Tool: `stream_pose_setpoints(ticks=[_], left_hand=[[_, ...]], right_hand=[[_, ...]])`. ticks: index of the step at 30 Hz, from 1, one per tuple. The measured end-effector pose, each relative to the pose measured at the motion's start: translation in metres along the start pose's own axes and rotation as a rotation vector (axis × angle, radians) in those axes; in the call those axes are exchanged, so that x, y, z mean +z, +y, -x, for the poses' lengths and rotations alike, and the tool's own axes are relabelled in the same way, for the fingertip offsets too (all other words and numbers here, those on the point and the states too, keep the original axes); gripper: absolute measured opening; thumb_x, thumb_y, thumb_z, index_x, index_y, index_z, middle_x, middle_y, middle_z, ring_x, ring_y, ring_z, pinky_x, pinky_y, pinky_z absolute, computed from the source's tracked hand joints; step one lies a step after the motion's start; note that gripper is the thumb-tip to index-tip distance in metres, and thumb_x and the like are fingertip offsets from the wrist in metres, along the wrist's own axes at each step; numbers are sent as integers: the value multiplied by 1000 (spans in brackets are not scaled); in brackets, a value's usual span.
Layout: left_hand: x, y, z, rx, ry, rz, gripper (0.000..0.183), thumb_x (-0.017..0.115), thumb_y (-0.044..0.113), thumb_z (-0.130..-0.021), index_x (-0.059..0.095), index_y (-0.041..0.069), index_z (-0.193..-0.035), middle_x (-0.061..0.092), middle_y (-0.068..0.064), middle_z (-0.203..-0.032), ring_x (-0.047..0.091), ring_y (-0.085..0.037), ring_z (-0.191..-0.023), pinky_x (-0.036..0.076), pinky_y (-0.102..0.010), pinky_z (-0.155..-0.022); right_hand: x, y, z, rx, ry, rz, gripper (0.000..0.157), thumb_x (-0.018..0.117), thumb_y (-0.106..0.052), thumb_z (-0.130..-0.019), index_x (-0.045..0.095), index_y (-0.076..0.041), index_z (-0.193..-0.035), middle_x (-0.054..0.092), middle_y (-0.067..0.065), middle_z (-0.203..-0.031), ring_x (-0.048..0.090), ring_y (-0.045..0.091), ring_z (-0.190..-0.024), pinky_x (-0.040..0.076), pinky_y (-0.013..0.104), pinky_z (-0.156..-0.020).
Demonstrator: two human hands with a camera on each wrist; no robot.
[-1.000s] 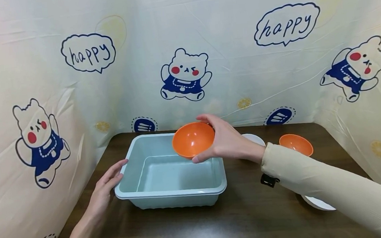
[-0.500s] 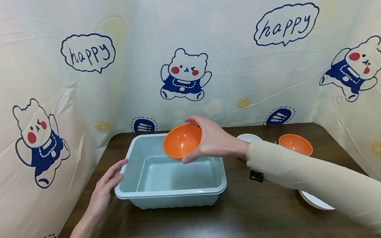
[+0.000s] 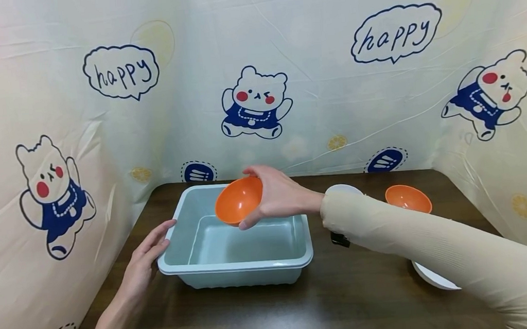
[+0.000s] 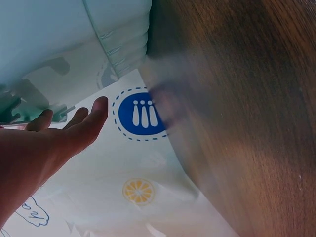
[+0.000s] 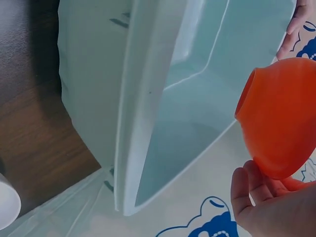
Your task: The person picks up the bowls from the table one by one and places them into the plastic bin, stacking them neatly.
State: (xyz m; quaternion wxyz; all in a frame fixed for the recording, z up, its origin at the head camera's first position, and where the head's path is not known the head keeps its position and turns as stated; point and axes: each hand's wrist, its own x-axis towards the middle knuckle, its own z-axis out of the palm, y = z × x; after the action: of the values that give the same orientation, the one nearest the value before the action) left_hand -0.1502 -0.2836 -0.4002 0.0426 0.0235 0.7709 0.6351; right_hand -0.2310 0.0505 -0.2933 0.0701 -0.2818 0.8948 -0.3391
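Note:
Over the pale blue-green plastic tub (image 3: 236, 266), my right hand (image 3: 277, 194) grips an orange bowl (image 3: 238, 200) by its right side. The bowl is tilted with its inside facing me, and its thumb-side edge is below. In the right wrist view the bowl's orange outer wall (image 5: 281, 123) shows above the fingers. My left hand (image 3: 142, 256) lies against the tub's left rim with fairly straight fingers. The left wrist view shows that hand's fingers (image 4: 91, 123) beside the tub's wall (image 4: 54, 29). Inside the tub, only bare floor and walls show.
A second orange bowl (image 3: 407, 199) stands at the back right of the brown wooden table (image 3: 238, 321). Two white dishes, one at the back (image 3: 343, 188) and one nearer (image 3: 432, 275), are partly hidden by my right sleeve (image 3: 412, 230). Printed cloth (image 3: 253, 31) surrounds the table.
My right hand has carried the orange bowl leftward over the tub, and slightly lower. The left hand and the tub have stayed in place.

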Motion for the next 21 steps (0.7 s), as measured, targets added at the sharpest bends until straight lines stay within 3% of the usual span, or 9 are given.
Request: stream_pose_setpoints(ticks=[7,13,21], left_hand=[[0,1,0,-1,-4,0,54,39,33,-116,33,10,-164,15,-14,-174,16,-38,-153,22,-60,-111],[0,1,0,-12,-2,3,54,40,33,-115,32,9,-164,13,-14,-174,13,-38,-155,20,-65,-114],[-1,1,0,-3,-5,-16,55,39,35,-116,33,11,-164,16,-14,-174,19,-37,-152,28,-52,-111]], right_hand=[[7,-4,-10,8,-30,-13,103,93,-47,-66,46,-16,-152,56,-3,-139,52,14,-118,52,37,-92],[15,-8,-21,6,-63,16,103,92,-49,-68,45,-15,-154,55,-1,-141,50,15,-121,50,40,-97],[23,-13,-36,17,-77,53,104,92,-52,-69,46,-14,-155,56,-1,-140,47,17,-124,49,40,-97]])
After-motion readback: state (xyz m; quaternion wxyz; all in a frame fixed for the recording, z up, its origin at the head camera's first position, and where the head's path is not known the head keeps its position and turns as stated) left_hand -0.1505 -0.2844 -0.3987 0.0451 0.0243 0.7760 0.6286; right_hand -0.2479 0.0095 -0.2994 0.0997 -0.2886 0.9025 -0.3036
